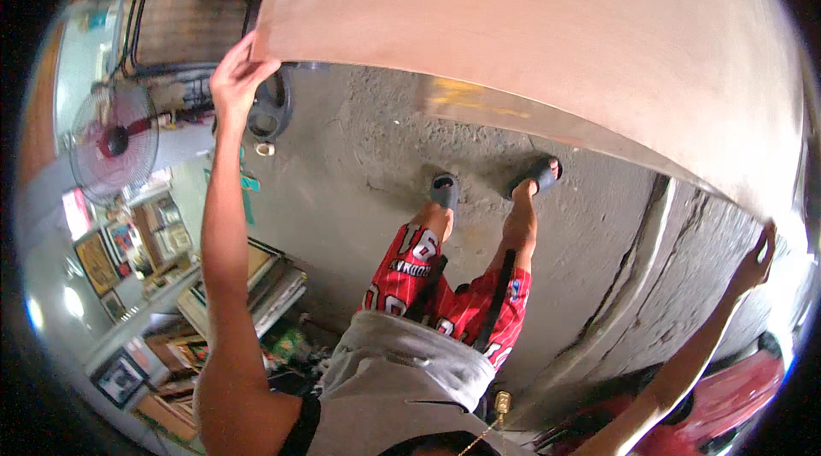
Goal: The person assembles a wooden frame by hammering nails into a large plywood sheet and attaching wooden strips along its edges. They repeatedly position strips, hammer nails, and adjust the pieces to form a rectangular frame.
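A large pale brown board (547,37) fills the top of the view, held up above the concrete floor. My left hand (235,76) grips its left corner, fingers curled over the edge. My right hand (757,259) holds its right edge at the far right, arm stretched out. Below the board I see my own legs in red patterned shorts (453,298) and dark slippers (445,191) on the floor.
A standing fan (111,144) is at the left, with framed pictures (98,264) and stacked frames (269,285) along the wall below it. A concrete kerb (637,272) runs down the right. Something red (735,396) lies at the lower right.
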### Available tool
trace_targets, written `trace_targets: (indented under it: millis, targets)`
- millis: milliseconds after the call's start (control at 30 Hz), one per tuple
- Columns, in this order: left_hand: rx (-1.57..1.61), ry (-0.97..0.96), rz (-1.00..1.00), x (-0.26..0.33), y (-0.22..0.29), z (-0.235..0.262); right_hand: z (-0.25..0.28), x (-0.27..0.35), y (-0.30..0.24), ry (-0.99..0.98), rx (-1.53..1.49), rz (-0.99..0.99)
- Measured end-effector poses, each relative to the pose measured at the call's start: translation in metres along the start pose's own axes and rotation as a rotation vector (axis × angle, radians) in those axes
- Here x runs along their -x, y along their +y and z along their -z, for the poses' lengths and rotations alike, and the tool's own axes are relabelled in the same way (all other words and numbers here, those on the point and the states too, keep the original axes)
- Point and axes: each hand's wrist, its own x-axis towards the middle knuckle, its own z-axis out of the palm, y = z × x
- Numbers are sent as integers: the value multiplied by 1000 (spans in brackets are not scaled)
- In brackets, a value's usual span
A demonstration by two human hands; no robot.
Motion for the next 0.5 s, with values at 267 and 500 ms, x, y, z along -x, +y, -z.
trace_targets:
  millis: [267,500]
  targets:
    - [713,-80,10,-6,-52,-45,-18,-11,45,-4,126,26]
    - [1510,38,-91,-13,-83,-141,-35,-29,60,-120,247,-156]
